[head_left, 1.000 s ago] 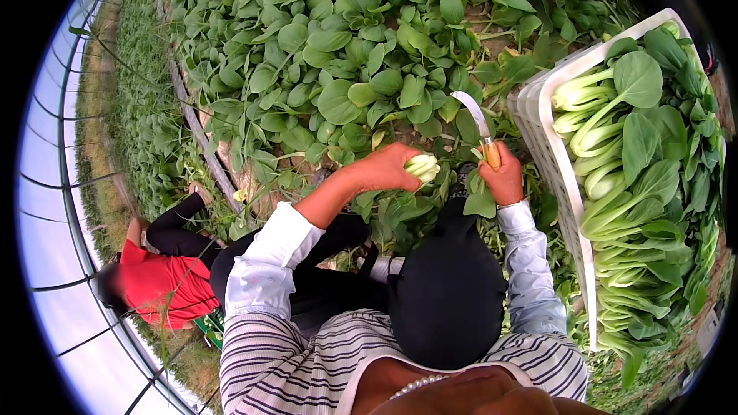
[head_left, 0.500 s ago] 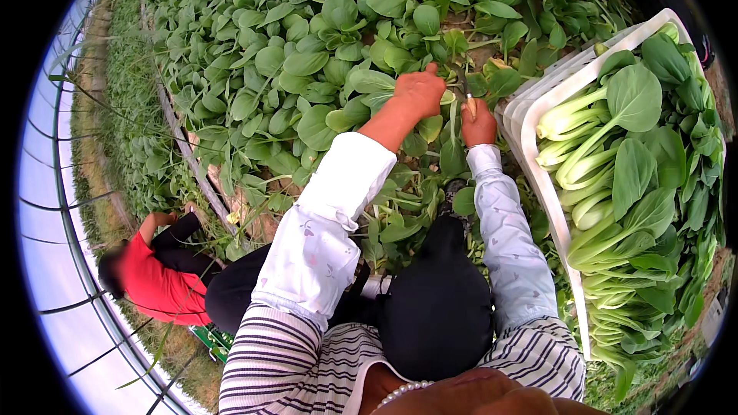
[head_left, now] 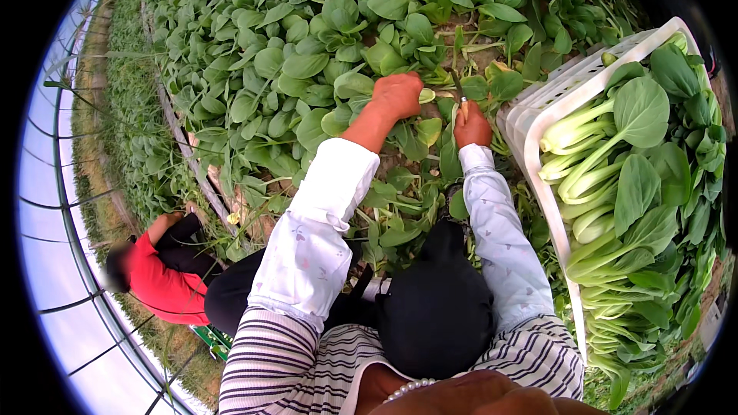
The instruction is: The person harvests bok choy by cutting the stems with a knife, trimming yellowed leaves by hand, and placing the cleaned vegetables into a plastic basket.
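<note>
Among the dense bok choy [head_left: 304,65], my left hand [head_left: 393,97] is closed round a bok choy plant. Leaves show on its left side, and a pale cut-looking piece [head_left: 427,95] sticks out by its right edge; the grip itself is partly hidden. To the right, my right hand [head_left: 473,124] grips a small sickle [head_left: 459,86] by its light wooden handle. Its narrow dark blade points away from me, apart from my left hand. Close beside my right hand stands a white plastic crate [head_left: 530,134], piled with harvested bok choy [head_left: 588,146], pale stems facing left.
Loose leaves and stems [head_left: 396,215] lie on the soil before my knees. A person in a red top [head_left: 165,280] crouches at the left, near a green crate [head_left: 215,342]. A narrow board [head_left: 188,154] edges the bed, and greenhouse ribs [head_left: 65,207] curve beyond.
My left hand has drawn left and slightly nearer, away from the sickle. The right hand has shifted only a little, and the sickle blade now stands separate from the left hand.
</note>
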### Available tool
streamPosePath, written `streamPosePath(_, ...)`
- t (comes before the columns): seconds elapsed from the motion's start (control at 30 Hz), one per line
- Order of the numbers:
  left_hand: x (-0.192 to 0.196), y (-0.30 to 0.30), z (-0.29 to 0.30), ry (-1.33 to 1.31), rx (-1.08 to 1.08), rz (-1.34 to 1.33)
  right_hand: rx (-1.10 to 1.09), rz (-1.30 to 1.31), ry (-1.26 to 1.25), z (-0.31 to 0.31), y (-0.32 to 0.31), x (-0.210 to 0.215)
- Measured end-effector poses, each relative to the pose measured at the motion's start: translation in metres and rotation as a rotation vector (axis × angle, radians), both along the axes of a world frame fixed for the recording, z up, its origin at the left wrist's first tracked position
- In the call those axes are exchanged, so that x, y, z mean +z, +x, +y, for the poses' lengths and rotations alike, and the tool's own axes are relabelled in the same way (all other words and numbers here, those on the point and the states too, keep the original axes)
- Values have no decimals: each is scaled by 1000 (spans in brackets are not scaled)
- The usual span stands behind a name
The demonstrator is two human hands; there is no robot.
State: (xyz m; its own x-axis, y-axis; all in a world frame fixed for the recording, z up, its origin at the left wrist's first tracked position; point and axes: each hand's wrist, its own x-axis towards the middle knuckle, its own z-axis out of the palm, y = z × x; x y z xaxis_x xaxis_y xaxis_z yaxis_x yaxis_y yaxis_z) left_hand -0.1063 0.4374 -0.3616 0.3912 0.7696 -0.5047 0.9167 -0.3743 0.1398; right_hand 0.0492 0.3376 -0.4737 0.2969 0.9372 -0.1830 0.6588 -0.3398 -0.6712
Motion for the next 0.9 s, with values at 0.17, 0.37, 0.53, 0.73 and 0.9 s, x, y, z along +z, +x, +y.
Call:
streamPosePath(0.17,-2,-2,-7,-45,32,87,58,-45,-76,-8,-1,9)
streamPosePath(0.37,2,-14,-27,44,-40,2,174,-89,-189,-24,5,26)
streamPosePath(0.53,5,-18,-54,117,-163,14,201,-75,-263,-31,6,36)
streamPosePath(0.73,-3,-8,-69,241,-261,113,161,-41,-290,-39,-9,28)
streamPosePath(0.9,1,1,-66,187,-238,159,150,-15,-298,-42,-19,11)
